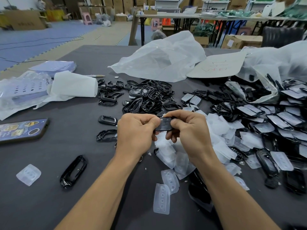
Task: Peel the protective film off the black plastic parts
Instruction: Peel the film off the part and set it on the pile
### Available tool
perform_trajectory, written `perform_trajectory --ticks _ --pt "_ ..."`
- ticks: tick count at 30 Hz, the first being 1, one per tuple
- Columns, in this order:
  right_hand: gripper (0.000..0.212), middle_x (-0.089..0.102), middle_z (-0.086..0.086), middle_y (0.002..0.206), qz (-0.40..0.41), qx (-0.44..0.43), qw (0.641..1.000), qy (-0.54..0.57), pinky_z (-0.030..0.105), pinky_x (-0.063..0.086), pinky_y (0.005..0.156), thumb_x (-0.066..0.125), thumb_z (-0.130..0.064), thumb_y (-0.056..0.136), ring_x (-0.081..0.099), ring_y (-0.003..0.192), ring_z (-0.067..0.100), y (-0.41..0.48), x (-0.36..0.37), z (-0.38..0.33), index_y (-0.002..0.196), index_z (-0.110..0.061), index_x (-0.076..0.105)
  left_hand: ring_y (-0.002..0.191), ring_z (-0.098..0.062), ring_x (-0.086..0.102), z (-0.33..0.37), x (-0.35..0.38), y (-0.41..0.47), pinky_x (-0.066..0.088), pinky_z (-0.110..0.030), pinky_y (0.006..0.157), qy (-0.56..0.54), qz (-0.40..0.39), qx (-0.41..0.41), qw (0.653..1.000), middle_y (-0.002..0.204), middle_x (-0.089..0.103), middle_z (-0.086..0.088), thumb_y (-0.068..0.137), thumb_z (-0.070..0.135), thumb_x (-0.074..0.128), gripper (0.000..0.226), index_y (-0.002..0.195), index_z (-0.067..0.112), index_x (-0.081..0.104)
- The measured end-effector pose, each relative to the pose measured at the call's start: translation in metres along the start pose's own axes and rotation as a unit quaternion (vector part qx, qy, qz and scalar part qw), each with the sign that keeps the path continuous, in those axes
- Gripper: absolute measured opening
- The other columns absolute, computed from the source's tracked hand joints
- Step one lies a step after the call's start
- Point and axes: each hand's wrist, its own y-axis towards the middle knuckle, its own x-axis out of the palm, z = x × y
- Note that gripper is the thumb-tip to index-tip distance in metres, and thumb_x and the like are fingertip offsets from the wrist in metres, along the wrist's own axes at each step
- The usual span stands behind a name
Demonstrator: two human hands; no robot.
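l grip point(134, 130) + r grip point(191, 130) pinched on black part point(164, 124); filmed parts point(291, 93) in clear bag point(269, 63), right

warehouse-type workshop: stacked cardboard boxes point(25, 19), folding work tables point(167, 15), bulk heaps of black plastic parts point(146, 95).

No text can be read with certainty. The pale sheet point(217, 67), lying far right on the table point(74, 205), carries red handwritten marks, but they are not legible. The phone case point(21, 130) at the left has stickers point(31, 124) with small writing, too blurred to read. The cardboard box point(25, 20) far left shows faint dark print, also unreadable.
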Motion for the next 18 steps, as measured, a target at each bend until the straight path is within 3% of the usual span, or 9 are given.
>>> perform_trajectory --ticks 5,11,16,18 --pt "0.021 0.067 0.008 0.059 0.019 -0.013 0.999 -0.042 0.031 0.044 0.045 0.067 -0.003 0.092 0.060 0.046 0.019 -0.0012 0.0044 0.0026 0.077 -0.015 0.074 0.045 -0.017 0.067 -0.0020 0.0012 -0.0008 0.062 -0.043 0.053 0.003 -0.009 0.007 1.000 0.059 0.072 0.001 0.087 0.016 0.075 0.026 0.070 0.034 0.082" --pt "0.033 0.066 0.012 0.061 0.006 0.001 1.000 -0.002 0.032 0.044 0.044 0.050 0.006 0.100 0.060 0.048 0.022 -0.0007 -0.0002 0.0014 0.087 -0.011 0.075 0.045 -0.019 0.066 0.0006 0.0019 -0.0007 0.061 -0.042 0.053 -0.015 -0.015 0.009 1.000 0.057 0.071 -0.001 0.085 0.019 0.072 0.021 0.070 0.031 0.082" --pt "0.040 0.069 0.012 0.066 0.015 0.003 1.000 0.004 0.031 0.046 0.044 0.046 0.007 0.101 0.060 0.048 0.022 -0.0009 -0.0009 0.0017 0.084 -0.016 0.075 0.046 -0.019 0.061 0.0008 0.0013 -0.0033 0.047 -0.022 0.048 -0.076 -0.048 -0.038 0.995 0.057 0.069 -0.008 0.091 0.026 0.065 0.028 0.068 0.021 0.080" --pt "0.043 0.071 0.010 0.068 0.025 0.000 1.000 -0.001 0.030 0.047 0.044 0.047 0.007 0.101 0.060 0.048 0.021 -0.0002 -0.0033 0.0011 0.080 -0.020 0.074 0.047 -0.018 0.061 0.0012 0.0009 -0.0029 0.044 -0.018 0.047 -0.102 -0.067 -0.056 0.991 0.059 0.070 -0.010 0.092 0.015 0.065 0.026 0.071 0.017 0.080"
